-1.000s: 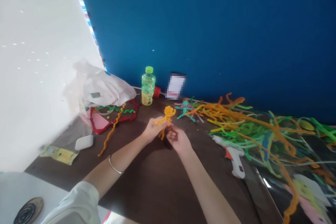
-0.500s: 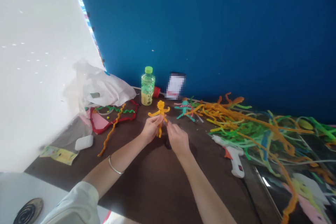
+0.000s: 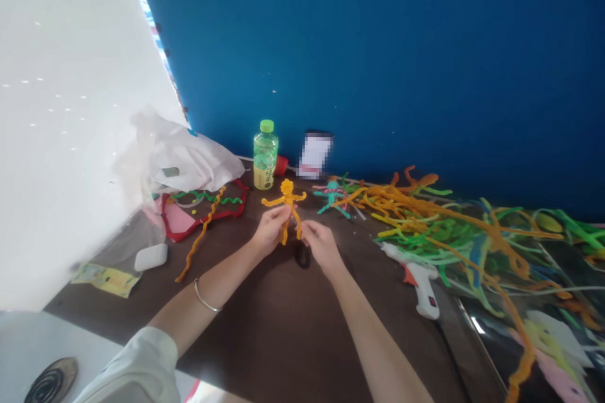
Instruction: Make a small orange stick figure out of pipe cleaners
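A yellow-orange pipe cleaner figure [image 3: 287, 200], with a head, two spread arms and two legs, stands upright in front of me above the dark table. My left hand [image 3: 272, 228] is closed around its lower body, thumb and fingers pinching it. At the figure's right-hand leg, the fingertips of my right hand [image 3: 322, 244] are pinched together on its lower end. Just behind and to the right lies a teal pipe cleaner figure [image 3: 334, 196] with a pink striped strand.
A green-capped bottle [image 3: 266, 160] and a phone [image 3: 316, 154] stand at the blue wall. On the right are heaped pipe cleaners [image 3: 439, 227] and a white glue gun [image 3: 425, 289] with a cord. Leftward lie a plastic bag [image 3: 189, 157], white case [image 3: 151, 257] and orange strand [image 3: 201, 239].
The figure's leg shows more now, bent outward between my hands. My right hand has shifted slightly and its fingers sit lower on the leg. My left hand keeps its hold.
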The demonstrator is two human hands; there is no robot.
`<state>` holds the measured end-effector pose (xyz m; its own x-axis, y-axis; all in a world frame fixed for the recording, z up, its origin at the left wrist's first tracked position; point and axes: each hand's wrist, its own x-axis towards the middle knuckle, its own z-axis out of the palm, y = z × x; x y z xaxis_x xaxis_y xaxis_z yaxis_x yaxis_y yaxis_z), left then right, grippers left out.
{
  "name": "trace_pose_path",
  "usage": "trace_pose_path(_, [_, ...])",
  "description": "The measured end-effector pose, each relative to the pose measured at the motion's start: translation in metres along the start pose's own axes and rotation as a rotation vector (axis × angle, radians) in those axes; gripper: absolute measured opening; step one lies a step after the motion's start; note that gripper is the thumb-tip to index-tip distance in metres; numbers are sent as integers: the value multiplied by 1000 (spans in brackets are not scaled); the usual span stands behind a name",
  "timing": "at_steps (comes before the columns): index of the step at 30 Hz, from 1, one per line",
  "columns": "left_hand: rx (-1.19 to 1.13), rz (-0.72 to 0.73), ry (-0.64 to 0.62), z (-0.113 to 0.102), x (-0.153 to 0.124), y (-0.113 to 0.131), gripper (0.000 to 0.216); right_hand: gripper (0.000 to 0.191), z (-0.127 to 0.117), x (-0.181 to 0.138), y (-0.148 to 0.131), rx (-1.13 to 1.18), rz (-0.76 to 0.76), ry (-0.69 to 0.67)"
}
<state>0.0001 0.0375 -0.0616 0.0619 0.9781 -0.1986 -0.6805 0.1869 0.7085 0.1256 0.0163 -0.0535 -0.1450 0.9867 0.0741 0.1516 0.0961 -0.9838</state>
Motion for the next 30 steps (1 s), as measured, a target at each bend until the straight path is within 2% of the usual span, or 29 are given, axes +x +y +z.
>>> trace_pose_path(3, [-32,-15,-15,-2,1,0,32,27,0,1,-1,364,141,-105])
trace_pose_path(5, [-56,-26,-33,-4,1,-2,32,28,-1,1,-2,504,194,-169])
trace_pose_path(9, [-96,-60,-85,-6,1,-3,31,27,-2,0,-2,625,218,-240])
trace_pose_path(12, [-111,-92,-115,-6,1,-3,33,28,2,-2,0,600,175,-243])
trace_pose_path(16, [-90,-108,-86,-7,2,-1,35,23,10,-4,8,298,42,-86])
trace_pose_path(20, [-116,-96,-49,-8,3,0,31,21,10,-6,13,-128,-274,98])
trace_pose_path(25, [-169,-115,-78,-8,3,3,26,29,2,-10,13,-661,-685,98])
trace_pose_path(28, [-167,-138,-85,-9,2,3,24,28,-3,-13,13,-889,-828,167])
trace_pose_path(30, [-174,-142,-82,-8,2,2,24,29,-6,-14,12,-955,-884,215])
